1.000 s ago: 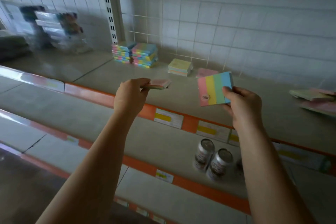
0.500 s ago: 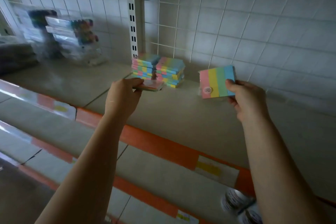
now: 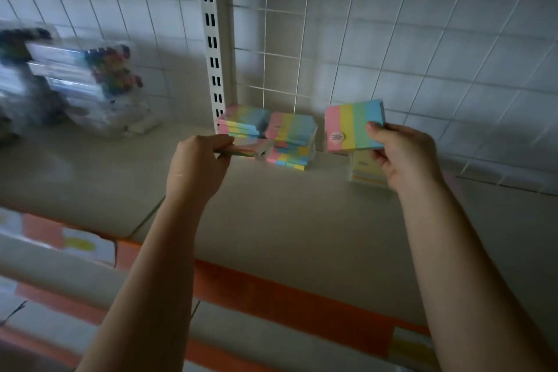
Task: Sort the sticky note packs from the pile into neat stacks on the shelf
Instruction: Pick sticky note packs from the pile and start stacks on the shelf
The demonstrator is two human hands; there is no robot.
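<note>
Two striped stacks point(image 3: 268, 133) are already built on the shelf point(image 3: 287, 205) at 12 o'clock, with a pale stack point(image 3: 367, 169) at 1 o'clock. A flat pack point(image 3: 247, 150) is pinched by the left hand point(image 3: 197, 166); a rainbow pack point(image 3: 351, 125) is gripped upright by the right hand point(image 3: 404, 157). Both are judged still unplaced; any remaining pile lies out of view.

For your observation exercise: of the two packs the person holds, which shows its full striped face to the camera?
The pack in the right hand, pack: upright, all four stripes visible. The left hand holds its pack flat, nearly edge-on.
</note>
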